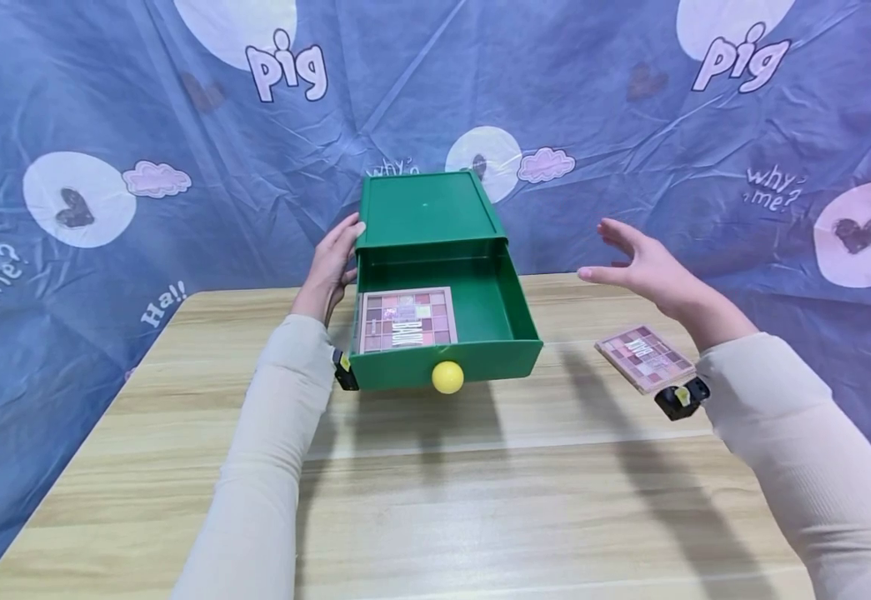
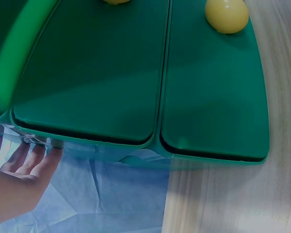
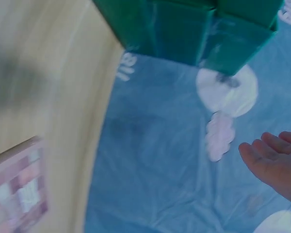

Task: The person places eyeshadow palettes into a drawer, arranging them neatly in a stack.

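Observation:
A green drawer cabinet (image 1: 427, 208) stands at the back of the table, its top drawer (image 1: 489, 292) pulled out. Inside, at the drawer's left, lies a makeup palette (image 1: 407, 320) with many small colour squares. A yellow round knob (image 1: 448, 377) sits on the drawer front. My left hand (image 1: 332, 265) touches the cabinet's left side, and in the left wrist view its extended fingers (image 2: 36, 158) rest against that wall. To the right, my right hand (image 1: 648, 268) hovers with thumb and fingers apart, holding nothing. Below it a second palette (image 1: 643, 358) lies on the table.
The wooden table (image 1: 435, 517) extends forward from the cabinet. Behind it hangs a blue printed cloth (image 1: 270, 167). Lower drawers with yellow knobs (image 2: 227, 15) appear closed in the left wrist view. Black wrist cameras (image 1: 681, 398) are worn on both wrists.

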`<act>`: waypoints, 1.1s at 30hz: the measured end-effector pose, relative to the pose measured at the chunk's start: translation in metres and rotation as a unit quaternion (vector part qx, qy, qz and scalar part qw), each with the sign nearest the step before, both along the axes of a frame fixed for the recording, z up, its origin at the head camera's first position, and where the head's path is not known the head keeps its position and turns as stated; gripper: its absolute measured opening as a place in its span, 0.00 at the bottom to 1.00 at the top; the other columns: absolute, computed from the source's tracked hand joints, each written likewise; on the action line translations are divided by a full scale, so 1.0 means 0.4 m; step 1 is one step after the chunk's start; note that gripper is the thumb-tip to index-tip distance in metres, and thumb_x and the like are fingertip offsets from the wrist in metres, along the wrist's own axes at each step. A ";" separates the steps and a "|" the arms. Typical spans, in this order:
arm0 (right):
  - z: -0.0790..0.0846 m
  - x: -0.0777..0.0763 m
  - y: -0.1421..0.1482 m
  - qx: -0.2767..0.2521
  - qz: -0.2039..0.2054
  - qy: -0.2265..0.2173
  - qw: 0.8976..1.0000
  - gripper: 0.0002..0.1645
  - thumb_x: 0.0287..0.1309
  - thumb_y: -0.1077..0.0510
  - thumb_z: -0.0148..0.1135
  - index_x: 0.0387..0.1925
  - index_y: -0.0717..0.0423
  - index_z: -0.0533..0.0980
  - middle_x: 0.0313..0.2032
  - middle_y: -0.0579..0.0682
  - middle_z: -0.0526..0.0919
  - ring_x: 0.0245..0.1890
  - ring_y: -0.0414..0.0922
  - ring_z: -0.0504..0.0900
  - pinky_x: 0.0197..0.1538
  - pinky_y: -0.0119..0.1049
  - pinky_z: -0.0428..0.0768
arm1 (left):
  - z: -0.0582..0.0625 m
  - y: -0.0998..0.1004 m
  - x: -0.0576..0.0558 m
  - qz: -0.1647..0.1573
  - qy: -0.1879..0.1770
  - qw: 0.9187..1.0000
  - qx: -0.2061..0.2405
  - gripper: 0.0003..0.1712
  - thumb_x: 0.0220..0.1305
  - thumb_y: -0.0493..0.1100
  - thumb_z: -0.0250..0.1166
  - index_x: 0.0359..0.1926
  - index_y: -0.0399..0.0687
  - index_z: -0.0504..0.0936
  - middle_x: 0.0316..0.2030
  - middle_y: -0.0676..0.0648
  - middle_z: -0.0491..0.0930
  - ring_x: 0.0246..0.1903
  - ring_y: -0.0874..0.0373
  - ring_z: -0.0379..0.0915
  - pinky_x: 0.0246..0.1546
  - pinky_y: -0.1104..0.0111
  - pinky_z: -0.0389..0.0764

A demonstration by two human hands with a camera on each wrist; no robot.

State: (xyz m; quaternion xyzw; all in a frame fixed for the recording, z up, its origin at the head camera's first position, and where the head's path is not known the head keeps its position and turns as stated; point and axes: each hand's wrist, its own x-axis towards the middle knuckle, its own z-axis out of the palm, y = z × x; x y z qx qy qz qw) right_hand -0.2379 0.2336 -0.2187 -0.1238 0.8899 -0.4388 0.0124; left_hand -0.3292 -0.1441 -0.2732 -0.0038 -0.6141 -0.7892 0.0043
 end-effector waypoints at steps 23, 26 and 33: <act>-0.240 0.030 0.168 0.038 -0.085 -0.042 0.995 0.59 0.49 0.48 0.59 0.61 0.69 0.29 0.59 0.73 0.35 0.58 0.67 0.37 0.55 0.57 0.41 | -0.005 0.002 -0.001 0.002 0.001 1.000 0.003 0.31 0.53 0.51 0.59 0.59 0.57 0.65 0.55 0.48 0.65 0.52 0.57 0.62 0.47 0.58 0.63; -0.259 0.034 0.181 0.041 -0.088 -0.058 0.994 0.59 0.50 0.49 0.59 0.60 0.72 0.27 0.59 0.75 0.33 0.58 0.67 0.35 0.56 0.56 0.39 | -0.004 0.002 -0.001 0.002 0.001 1.000 0.008 0.30 0.53 0.50 0.59 0.59 0.57 0.65 0.54 0.47 0.66 0.51 0.57 0.63 0.46 0.59 0.63; -0.297 0.042 0.207 0.045 -0.094 -0.102 0.989 0.60 0.51 0.51 0.58 0.57 0.75 0.23 0.56 0.77 0.27 0.57 0.68 0.30 0.55 0.55 0.36 | -0.003 0.002 0.002 0.001 0.001 1.000 0.004 0.30 0.53 0.51 0.59 0.59 0.58 0.65 0.54 0.48 0.67 0.51 0.57 0.63 0.46 0.59 0.64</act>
